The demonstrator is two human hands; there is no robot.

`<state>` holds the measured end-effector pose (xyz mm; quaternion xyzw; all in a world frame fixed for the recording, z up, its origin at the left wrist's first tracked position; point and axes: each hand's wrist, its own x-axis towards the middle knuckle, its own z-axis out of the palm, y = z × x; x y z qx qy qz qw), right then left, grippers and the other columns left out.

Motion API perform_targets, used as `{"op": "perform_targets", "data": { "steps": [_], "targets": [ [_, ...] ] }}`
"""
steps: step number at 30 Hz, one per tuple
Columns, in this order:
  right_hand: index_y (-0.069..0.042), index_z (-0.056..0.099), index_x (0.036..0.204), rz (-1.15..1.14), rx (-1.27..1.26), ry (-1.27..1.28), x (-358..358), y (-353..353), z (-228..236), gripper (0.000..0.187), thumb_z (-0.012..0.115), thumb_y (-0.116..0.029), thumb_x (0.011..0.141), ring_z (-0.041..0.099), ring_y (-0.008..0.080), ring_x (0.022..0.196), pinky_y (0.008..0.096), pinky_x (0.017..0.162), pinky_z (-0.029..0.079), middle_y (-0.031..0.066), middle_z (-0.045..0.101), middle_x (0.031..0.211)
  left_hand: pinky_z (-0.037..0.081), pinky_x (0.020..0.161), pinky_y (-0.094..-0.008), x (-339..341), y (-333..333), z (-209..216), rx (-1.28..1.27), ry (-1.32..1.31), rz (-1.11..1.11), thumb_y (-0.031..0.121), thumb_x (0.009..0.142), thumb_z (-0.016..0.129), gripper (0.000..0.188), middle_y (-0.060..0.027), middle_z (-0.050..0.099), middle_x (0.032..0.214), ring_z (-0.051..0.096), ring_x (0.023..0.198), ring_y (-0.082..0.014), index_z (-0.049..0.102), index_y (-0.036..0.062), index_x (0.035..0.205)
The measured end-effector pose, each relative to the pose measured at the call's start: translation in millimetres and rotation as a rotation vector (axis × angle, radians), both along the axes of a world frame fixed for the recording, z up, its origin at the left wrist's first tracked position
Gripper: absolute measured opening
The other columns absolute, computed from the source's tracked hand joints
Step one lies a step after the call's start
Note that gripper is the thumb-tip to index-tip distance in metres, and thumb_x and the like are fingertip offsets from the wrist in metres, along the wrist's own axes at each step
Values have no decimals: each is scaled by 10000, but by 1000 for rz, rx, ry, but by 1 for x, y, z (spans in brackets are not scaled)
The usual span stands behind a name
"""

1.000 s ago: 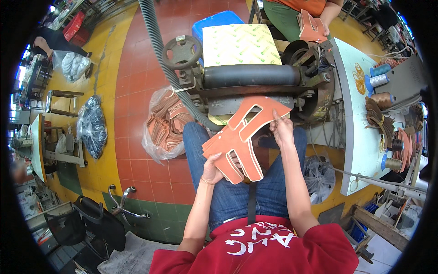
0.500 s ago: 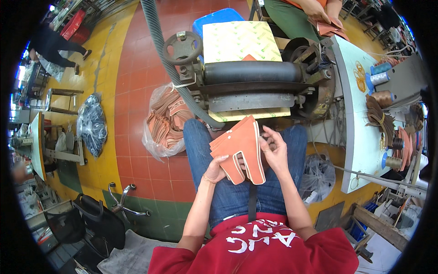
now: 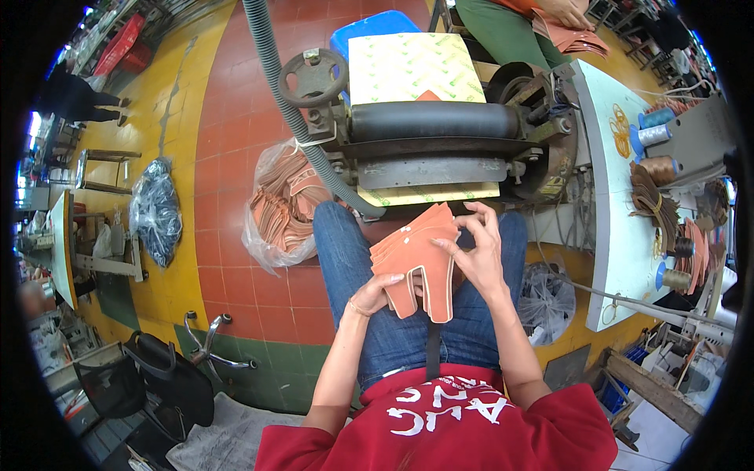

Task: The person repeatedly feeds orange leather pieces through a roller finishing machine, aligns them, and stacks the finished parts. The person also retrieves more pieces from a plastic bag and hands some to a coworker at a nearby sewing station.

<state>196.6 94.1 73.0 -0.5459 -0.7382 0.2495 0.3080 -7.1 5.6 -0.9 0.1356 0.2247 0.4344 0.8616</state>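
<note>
My left hand [image 3: 372, 295] grips a fanned stack of orange leather cut pieces [image 3: 418, 243] at its lower left, thumb on top, over my lap. The pieces have a slot at the lower end and pale edges. My right hand [image 3: 481, 253] is at the stack's upper right edge, fingers spread, its thumb and index fingertips apart at the rim. In front of my knees stands a roller machine [image 3: 432, 122] with a dark roller and a metal guard. A patterned yellow sheet [image 3: 416, 67] lies behind the roller, with an orange corner showing on it.
A clear plastic bag [image 3: 287, 208] full of orange pieces sits on the floor left of my knee. A grey hose [image 3: 275, 71] hangs beside the handwheel [image 3: 314, 78]. At right, a pale table [image 3: 609, 196] carries thread spools [image 3: 656, 135]. Beyond the machine, a co-worker's hand [image 3: 569, 12] holds similar pieces.
The stack has tilted and fanned out more along its upper left edge. My right hand's fingers have spread and risen a little. The roller looks blurred now. A person at far left has moved.
</note>
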Motion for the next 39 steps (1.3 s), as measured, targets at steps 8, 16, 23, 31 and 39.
{"op": "perform_targets", "data": {
  "steps": [8,16,23,31,39],
  "targets": [
    [-20,600,900,210,-328,298,1,-20,19,287,779,-148,716,506,177,606,291,559,443,51,593,776,465,924,-536,5,4,0,-22,-58,254,794,722,460,1046,-226,407,1364,491,1177,-401,243,52,1427],
    [-1,638,1011,77,-803,612,17,-18,-4,189,651,-139,883,469,60,493,216,463,400,15,579,690,493,892,-514,15,5,-1,-153,27,459,671,841,440,873,-212,430,1349,527,1140,-378,249,51,1425],
    [-35,598,1001,-231,-815,1043,18,24,-66,181,579,-202,936,496,72,482,213,434,405,8,599,692,481,902,-497,-12,-3,-13,-95,-127,307,543,915,446,752,-259,457,1302,543,1107,-380,254,12,1411],
    [21,550,1109,-406,-686,1331,-6,66,-76,279,606,-173,917,587,112,776,225,650,504,60,612,959,473,911,-494,-22,-10,-11,-107,-125,339,542,906,465,758,-260,458,1300,542,1102,-378,265,11,1407],
    [-24,448,1344,-264,-587,643,-12,7,-49,550,671,-185,868,541,82,845,234,776,463,45,542,1071,481,899,-489,-12,-6,-6,-37,-88,256,568,892,473,782,-239,478,1290,548,1101,-369,267,13,1404]
  ]
}}
